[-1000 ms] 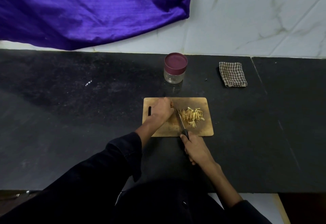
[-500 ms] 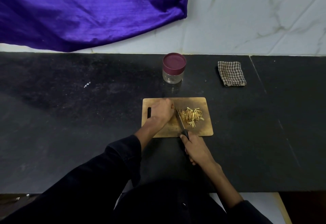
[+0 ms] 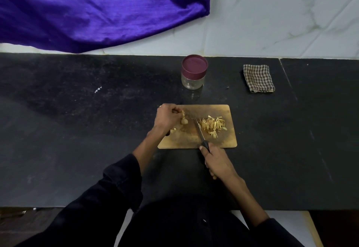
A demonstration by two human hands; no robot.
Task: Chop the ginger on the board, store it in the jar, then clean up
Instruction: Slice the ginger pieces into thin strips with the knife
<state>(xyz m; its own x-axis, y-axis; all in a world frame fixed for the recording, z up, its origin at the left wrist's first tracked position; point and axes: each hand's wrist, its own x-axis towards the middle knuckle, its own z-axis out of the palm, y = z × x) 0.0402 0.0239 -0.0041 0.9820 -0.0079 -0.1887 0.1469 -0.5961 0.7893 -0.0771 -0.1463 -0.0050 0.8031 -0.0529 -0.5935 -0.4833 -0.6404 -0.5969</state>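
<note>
Purple cloth [image 3: 93,11] hangs at far left over the wall. Left hand [image 3: 167,117], fingers curled, pinches 1 ginger piece [image 3: 183,120] on the wooden board [image 3: 211,110]. Right hand [image 3: 216,162] grips the knife [image 3: 200,133], blade down on the board, just left of the chopped ginger [image 3: 212,125]. Lidded jar [image 3: 193,71] stands behind the board; checked cloth [image 3: 258,78] lies farther right.

wooden board [image 3: 211,110]; glossy purple cloth [image 3: 93,9]

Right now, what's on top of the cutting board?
On the cutting board: a pile of ginger strips, the knife gripped by the right hand, and a ginger chunk pinched by the left hand. That hand hides the board's left end.
</note>
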